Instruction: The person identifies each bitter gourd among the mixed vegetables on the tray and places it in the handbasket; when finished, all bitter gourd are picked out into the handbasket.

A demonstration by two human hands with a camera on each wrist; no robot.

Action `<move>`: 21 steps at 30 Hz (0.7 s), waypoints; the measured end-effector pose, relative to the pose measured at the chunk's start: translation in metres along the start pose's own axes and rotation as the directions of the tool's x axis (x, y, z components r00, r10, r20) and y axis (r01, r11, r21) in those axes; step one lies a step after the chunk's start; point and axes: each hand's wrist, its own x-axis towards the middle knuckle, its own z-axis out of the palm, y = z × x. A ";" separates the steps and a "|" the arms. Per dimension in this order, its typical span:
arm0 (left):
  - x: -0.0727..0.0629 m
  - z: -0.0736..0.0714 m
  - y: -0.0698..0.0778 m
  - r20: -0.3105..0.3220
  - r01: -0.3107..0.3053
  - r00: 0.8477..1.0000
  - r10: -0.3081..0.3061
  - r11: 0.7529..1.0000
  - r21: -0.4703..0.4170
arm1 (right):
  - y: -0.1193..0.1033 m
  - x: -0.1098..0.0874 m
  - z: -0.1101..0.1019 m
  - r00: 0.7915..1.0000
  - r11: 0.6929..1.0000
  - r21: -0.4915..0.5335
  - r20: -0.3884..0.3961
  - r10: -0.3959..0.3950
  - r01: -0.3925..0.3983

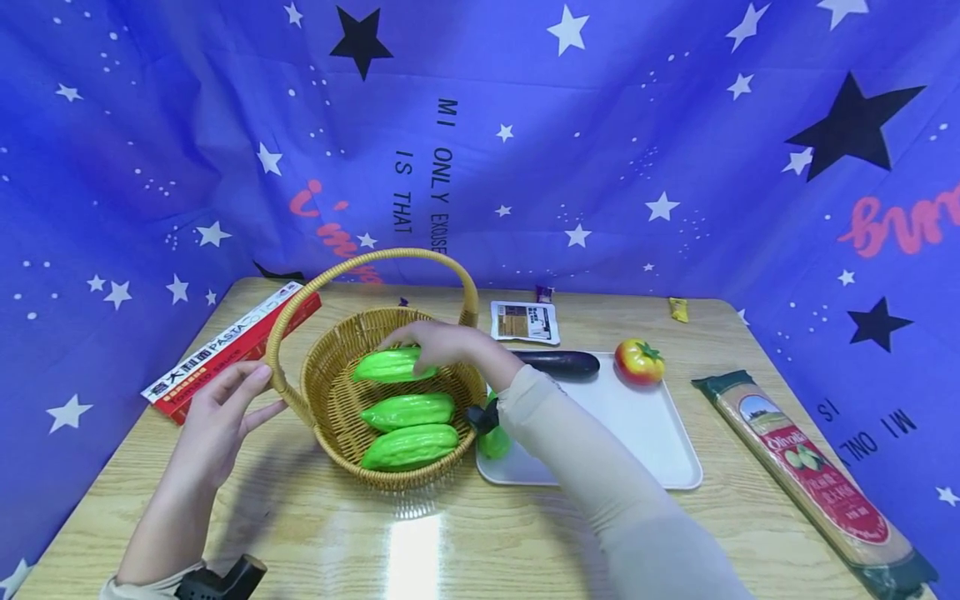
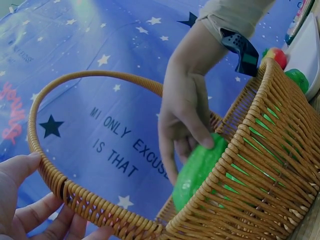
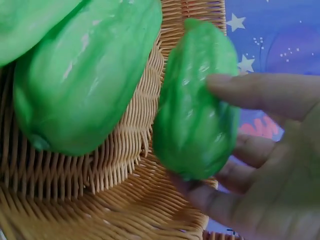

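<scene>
A tan wicker basket with a tall hooped handle stands in the middle of the table. My left hand holds the handle low on its left side, thumb on one face and fingers on the other. Over the basket's inside, my right hand grips a ridged green bitter melon, thumb on top and fingers round its far side. Two more bitter melons, a middle one and a near one, lie side by side on the basket's bottom.
Right of the basket, a white tray holds an eggplant, a red-yellow tomato and a green item partly hidden by my right arm. A pasta box, noodle bag, flat packet and yellow wrapper lie around.
</scene>
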 end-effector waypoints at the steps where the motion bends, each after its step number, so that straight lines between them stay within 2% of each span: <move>1: 0.000 0.000 0.000 0.000 0.003 1.000 -0.003 1.000 0.002 | 0.002 0.001 0.001 1.000 1.000 0.014 0.010 0.013 -0.013; 6: 0.000 0.000 0.001 -0.004 0.016 1.000 -0.016 1.000 0.010 | 0.011 0.007 0.005 0.996 0.996 0.065 0.069 0.056 -0.060; 11: 0.000 0.000 0.001 -0.001 0.011 1.000 -0.011 1.000 0.012 | 0.017 0.010 0.011 0.990 0.996 0.032 0.116 0.077 -0.082; 21: 0.000 0.000 -0.001 -0.011 0.022 1.000 -0.022 1.000 0.016 | 0.018 0.012 0.014 0.988 0.996 0.012 0.131 0.086 -0.089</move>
